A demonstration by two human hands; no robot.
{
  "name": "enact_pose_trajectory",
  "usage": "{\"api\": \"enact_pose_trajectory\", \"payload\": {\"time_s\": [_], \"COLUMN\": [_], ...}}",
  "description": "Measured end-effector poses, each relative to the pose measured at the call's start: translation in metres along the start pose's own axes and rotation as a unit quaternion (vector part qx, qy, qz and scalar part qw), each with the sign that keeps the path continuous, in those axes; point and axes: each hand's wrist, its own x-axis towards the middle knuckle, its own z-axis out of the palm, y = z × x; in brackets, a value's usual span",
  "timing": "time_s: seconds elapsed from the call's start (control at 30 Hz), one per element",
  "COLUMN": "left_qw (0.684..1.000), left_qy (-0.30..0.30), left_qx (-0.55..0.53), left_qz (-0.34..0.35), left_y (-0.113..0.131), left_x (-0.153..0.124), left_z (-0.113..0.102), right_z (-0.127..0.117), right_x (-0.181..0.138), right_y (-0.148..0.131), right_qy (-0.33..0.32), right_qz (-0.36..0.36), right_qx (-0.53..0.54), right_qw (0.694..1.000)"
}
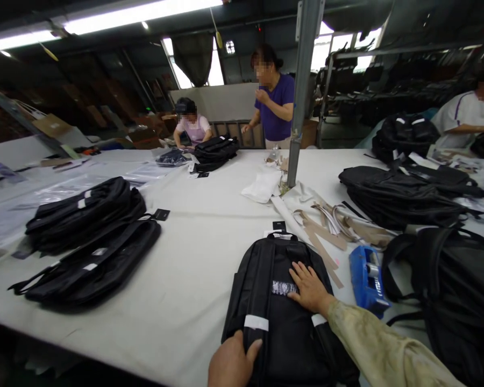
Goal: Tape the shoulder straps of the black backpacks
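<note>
A black backpack (284,333) lies on the white table in front of me, with its shoulder straps facing up. White bands wrap both straps, and a small clear packet (283,288) sits on the back panel. My right hand (308,289) rests flat on the upper panel, fingers spread, the thumb touching the packet's edge. At the lower left side, my left hand (234,361) grips the backpack by its edge near the strap; its other fingers are hidden. A black tag (278,226) lies above the top handle.
On the left are stacked black backpacks (84,215); more backpacks (403,196) pile up on the right. A blue tape dispenser (369,279) stands beside paper strips (326,231). A metal post (302,97) rises from the table. Several people work around it.
</note>
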Motion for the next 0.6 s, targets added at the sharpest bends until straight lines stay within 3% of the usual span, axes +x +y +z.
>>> {"api": "enact_pose_trajectory", "payload": {"time_s": [0.07, 0.13, 0.27, 0.33, 0.4, 0.53, 0.6], "left_qw": [0.999, 0.999, 0.973, 0.964, 0.962, 0.918, 0.948], "left_qy": [0.033, 0.031, -0.072, -0.092, -0.091, -0.119, -0.108], "left_qx": [0.008, -0.037, -0.213, -0.249, -0.255, -0.378, -0.3], "left_qz": [0.006, 0.025, 0.045, 0.029, 0.016, -0.013, -0.021], "left_y": [0.001, 0.003, 0.014, 0.019, 0.024, 0.034, 0.038], "left_x": [0.006, 0.015, 0.03, 0.032, 0.031, 0.025, 0.023], "left_z": [-0.006, 0.003, 0.041, 0.052, 0.055, 0.049, 0.046], "right_z": [0.0, 0.0, -0.001, -0.002, -0.002, -0.003, -0.003], "right_x": [0.001, 0.002, 0.003, 0.003, 0.003, 0.002, 0.001], "right_y": [0.001, 0.002, 0.003, 0.003, 0.004, 0.005, 0.005], "right_qy": [-0.009, -0.014, -0.001, -0.002, -0.001, 0.011, 0.012], "right_qz": [0.001, 0.003, 0.006, 0.005, 0.004, 0.003, 0.004], "right_qx": [0.004, 0.01, 0.02, 0.023, 0.026, 0.033, 0.036], "right_qw": [1.0, 1.0, 1.0, 1.0, 1.0, 0.999, 0.999]}}
